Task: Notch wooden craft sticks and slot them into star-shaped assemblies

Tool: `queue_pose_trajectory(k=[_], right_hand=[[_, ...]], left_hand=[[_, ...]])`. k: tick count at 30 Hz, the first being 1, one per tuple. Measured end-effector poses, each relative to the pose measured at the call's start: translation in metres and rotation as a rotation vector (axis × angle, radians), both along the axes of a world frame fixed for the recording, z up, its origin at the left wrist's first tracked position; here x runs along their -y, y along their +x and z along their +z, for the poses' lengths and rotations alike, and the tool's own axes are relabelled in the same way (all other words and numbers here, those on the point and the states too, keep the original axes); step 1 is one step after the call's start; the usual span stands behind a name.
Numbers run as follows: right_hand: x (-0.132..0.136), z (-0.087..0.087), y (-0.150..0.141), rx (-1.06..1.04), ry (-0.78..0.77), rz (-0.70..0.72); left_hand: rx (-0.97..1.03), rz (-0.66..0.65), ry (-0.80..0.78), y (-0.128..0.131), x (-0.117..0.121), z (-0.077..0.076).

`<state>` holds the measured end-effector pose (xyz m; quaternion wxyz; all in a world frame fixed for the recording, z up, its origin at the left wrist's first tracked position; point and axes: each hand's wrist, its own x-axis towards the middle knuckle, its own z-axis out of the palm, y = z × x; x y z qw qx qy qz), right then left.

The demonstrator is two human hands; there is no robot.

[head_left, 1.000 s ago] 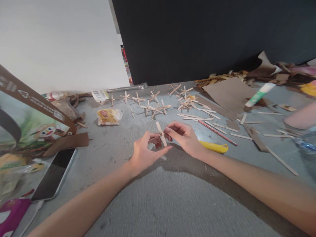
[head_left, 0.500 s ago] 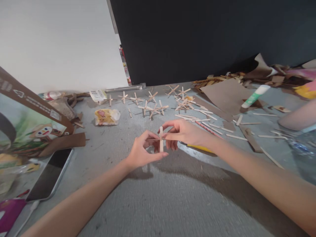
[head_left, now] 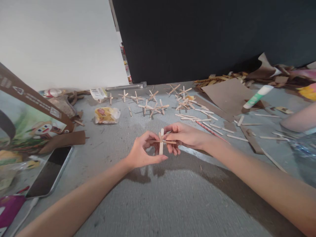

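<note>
Between my two hands is a star of crossed wooden craft sticks (head_left: 161, 147), raised above the grey floor. My left hand (head_left: 142, 149) grips it from the left, its thumb under the lower end of the upright stick and its fingers behind. My right hand (head_left: 184, 136) is closed at the star's upper right, thumb and forefinger pinched near the crossing. One stick pokes out to the right beneath that pinch. Beyond my hands, several similar stick stars (head_left: 153, 107) stand on the floor. Loose craft sticks (head_left: 189, 117) lie to the right of them.
On the left are a phone (head_left: 50, 172) with a cable, a printed paper bag (head_left: 32, 112) and a food wrapper (head_left: 107, 116). To the right lie brown cardboard (head_left: 223, 95), a green-and-white glue stick (head_left: 258, 96) and a red-striped stick (head_left: 209, 130). Another person's limb (head_left: 300, 117) shows at the right edge.
My right hand has shifted slightly right and its grip has moved up, uncovering the star's right-pointing stick. The yellow-handled tool behind my right wrist is now hidden. My left hand stays nearly still.
</note>
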<state>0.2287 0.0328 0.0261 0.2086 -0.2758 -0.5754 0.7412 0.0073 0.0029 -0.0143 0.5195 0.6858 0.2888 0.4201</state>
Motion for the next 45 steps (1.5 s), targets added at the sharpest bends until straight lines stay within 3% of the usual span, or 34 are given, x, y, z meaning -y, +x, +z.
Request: queue_pose_trajectory(k=[7,14,19,21,23,26,29,34,38,41,45], right_hand=[[0.001,0.001,-0.001,-0.001,0.027,-0.036],[0.002,0.011,0.001,0.137,0.151,-0.148],[0.004,0.011,0.009,0.274,0.239,-0.197],[0.008,0.009,0.018,0.415,0.399,-0.278],[0.017,0.004,0.033,0.640,0.680,-0.390],[0.035,-0.011,0.056,0.894,1.029,-0.360],[0.053,-0.031,0.075,1.023,1.174,-0.320],[0.065,-0.045,0.087,1.067,1.303,-0.350],[0.071,-0.032,0.085,1.061,1.332,-0.459],[0.082,-0.018,0.077,0.921,1.300,-0.517],[0.096,-0.011,0.064,0.760,1.453,-0.515]], left_hand=[[-0.019,0.019,-0.017,0.002,0.001,0.002],[-0.072,-0.066,-0.198,0.006,-0.007,0.013],[-0.142,-0.134,-0.243,0.006,-0.014,0.010],[-0.206,-0.122,-0.234,0.006,-0.015,0.008],[-0.241,-0.094,-0.203,0.006,-0.014,0.006],[-0.309,-0.034,-0.083,0.007,-0.012,0.007],[-0.376,0.029,0.066,0.006,-0.009,0.008],[-0.379,0.039,0.193,0.004,-0.007,0.008],[-0.412,-0.012,0.229,0.004,-0.005,0.010],[-0.437,-0.079,0.266,0.006,-0.002,0.011],[-0.440,-0.155,0.318,0.009,0.002,0.011]])
